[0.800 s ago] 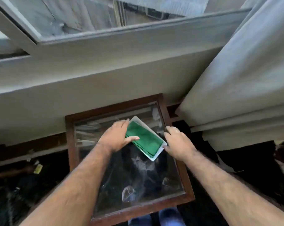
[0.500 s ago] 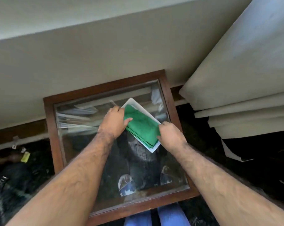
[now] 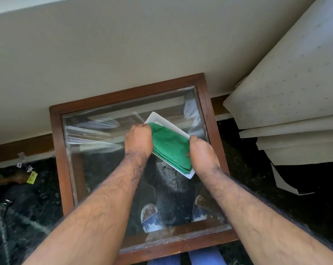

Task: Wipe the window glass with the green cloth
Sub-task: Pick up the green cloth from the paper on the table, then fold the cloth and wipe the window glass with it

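Note:
A folded green cloth lies in a white rectangular tray on a glass panel set in a brown wooden frame. My left hand curls its fingers over the cloth's upper left edge. On the other side, my right hand grips the cloth's right edge, with the thumb pressed on the fabric. The tray sits toward the panel's far right. No window pane shows in this frame.
A cream wall runs behind the frame. Pale folded curtain fabric hangs at the right. The dark floor at the left holds small litter and a yellow scrap. My feet in sandals show through the glass.
The view has tilted down, so the open window at the top has left the frame. Both hands have closed in from beside the tray onto the cloth's edges.

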`<state>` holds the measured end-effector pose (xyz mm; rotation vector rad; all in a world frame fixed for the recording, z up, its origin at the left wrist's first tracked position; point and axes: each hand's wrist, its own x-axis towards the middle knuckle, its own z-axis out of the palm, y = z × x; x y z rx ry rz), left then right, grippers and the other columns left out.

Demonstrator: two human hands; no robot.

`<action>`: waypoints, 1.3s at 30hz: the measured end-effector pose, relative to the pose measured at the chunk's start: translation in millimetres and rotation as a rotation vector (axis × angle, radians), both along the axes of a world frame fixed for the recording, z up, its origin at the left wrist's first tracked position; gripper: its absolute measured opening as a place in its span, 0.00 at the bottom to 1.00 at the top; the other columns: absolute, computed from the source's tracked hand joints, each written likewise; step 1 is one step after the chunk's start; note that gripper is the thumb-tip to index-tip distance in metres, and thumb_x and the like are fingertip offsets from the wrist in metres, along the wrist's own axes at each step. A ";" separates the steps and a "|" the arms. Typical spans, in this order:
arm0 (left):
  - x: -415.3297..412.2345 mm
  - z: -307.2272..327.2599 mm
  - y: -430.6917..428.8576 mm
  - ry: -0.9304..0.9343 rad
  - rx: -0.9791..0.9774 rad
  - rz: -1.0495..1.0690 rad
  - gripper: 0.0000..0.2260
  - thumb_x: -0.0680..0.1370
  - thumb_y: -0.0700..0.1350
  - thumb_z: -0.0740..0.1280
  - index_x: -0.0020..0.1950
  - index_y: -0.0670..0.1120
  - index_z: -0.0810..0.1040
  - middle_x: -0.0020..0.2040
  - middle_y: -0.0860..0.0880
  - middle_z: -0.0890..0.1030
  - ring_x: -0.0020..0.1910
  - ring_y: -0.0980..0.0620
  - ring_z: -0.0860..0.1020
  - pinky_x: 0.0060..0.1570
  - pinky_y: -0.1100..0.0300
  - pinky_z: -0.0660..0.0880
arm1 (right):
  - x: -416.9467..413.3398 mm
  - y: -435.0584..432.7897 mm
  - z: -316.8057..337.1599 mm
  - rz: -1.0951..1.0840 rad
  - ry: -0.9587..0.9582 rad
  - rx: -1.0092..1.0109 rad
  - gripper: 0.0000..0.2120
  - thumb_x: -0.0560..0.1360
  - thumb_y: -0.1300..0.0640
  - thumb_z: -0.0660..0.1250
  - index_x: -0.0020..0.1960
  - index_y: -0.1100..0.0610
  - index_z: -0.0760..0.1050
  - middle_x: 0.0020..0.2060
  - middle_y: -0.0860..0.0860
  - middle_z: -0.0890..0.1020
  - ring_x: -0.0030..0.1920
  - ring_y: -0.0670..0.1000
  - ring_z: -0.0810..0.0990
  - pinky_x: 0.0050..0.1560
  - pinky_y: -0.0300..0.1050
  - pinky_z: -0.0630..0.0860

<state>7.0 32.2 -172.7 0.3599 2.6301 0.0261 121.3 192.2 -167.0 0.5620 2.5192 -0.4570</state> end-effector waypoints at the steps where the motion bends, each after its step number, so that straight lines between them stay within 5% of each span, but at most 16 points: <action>1: 0.1 -0.9 0.5 -0.006 0.009 0.017 0.12 0.77 0.38 0.72 0.60 0.40 0.81 0.54 0.42 0.83 0.56 0.42 0.79 0.55 0.47 0.80 | 0.0 -0.6 -0.9 -0.025 0.003 -0.014 0.17 0.81 0.61 0.72 0.66 0.60 0.70 0.55 0.58 0.85 0.54 0.59 0.86 0.45 0.50 0.81; 8: 5.3 10.5 -8.5 -0.008 0.257 0.080 0.13 0.76 0.40 0.68 0.61 0.43 0.79 0.63 0.45 0.77 0.65 0.46 0.72 0.70 0.50 0.72 | -0.5 0.6 9.7 -0.194 -0.031 -0.121 0.17 0.78 0.61 0.73 0.65 0.58 0.75 0.56 0.57 0.85 0.57 0.59 0.86 0.55 0.52 0.85; 13: 5.5 50.3 -22.4 -0.179 0.412 0.184 0.08 0.76 0.41 0.68 0.49 0.50 0.71 0.50 0.46 0.83 0.46 0.45 0.79 0.46 0.56 0.72 | -0.8 5.8 45.6 -0.329 -0.098 -0.217 0.15 0.75 0.53 0.78 0.60 0.55 0.83 0.48 0.50 0.83 0.49 0.51 0.84 0.53 0.45 0.86; 17: 0.3 100.4 -28.1 -0.158 0.551 0.316 0.11 0.76 0.41 0.72 0.49 0.52 0.72 0.50 0.51 0.82 0.50 0.48 0.80 0.50 0.59 0.71 | -12.4 14.7 97.9 -0.269 -0.068 -0.257 0.07 0.72 0.51 0.76 0.45 0.50 0.79 0.43 0.47 0.83 0.41 0.45 0.81 0.37 0.38 0.75; 24: -27.3 227.5 -46.3 -0.104 0.760 0.397 0.16 0.74 0.39 0.78 0.52 0.56 0.78 0.48 0.58 0.84 0.48 0.59 0.82 0.45 0.75 0.72 | -33.5 30.8 225.2 -0.309 0.121 -0.560 0.07 0.71 0.60 0.74 0.41 0.52 0.77 0.42 0.49 0.84 0.40 0.47 0.79 0.38 0.41 0.75; 28: -46.5 320.3 -56.5 -0.035 0.857 0.342 0.12 0.74 0.36 0.77 0.51 0.51 0.83 0.49 0.48 0.87 0.49 0.49 0.84 0.62 0.50 0.80 | -47.9 39.0 314.5 -0.300 0.235 -0.659 0.10 0.72 0.67 0.76 0.49 0.55 0.82 0.44 0.54 0.86 0.40 0.49 0.82 0.39 0.40 0.82; 31: -57.8 386.8 -56.3 -0.015 0.947 0.307 0.12 0.77 0.34 0.74 0.53 0.51 0.82 0.53 0.45 0.87 0.55 0.44 0.85 0.67 0.42 0.78 | -63.5 45.2 379.5 -0.258 0.328 -0.665 0.15 0.72 0.69 0.75 0.56 0.58 0.87 0.49 0.57 0.90 0.43 0.47 0.85 0.41 0.40 0.85; 34: -67.4 450.6 -52.5 0.014 0.999 0.261 0.10 0.79 0.36 0.72 0.56 0.48 0.80 0.54 0.43 0.87 0.57 0.40 0.85 0.65 0.38 0.78 | -78.1 50.7 449.6 -0.200 0.399 -0.609 0.13 0.71 0.66 0.73 0.54 0.58 0.89 0.48 0.57 0.91 0.45 0.48 0.84 0.57 0.52 0.85; 39: -86.3 561.0 -51.2 0.052 1.134 0.216 0.12 0.81 0.36 0.69 0.55 0.53 0.79 0.53 0.48 0.88 0.50 0.44 0.88 0.52 0.40 0.85 | -97.9 56.0 558.8 -0.199 0.564 -0.614 0.14 0.63 0.56 0.72 0.46 0.58 0.87 0.42 0.56 0.90 0.46 0.56 0.88 0.60 0.61 0.85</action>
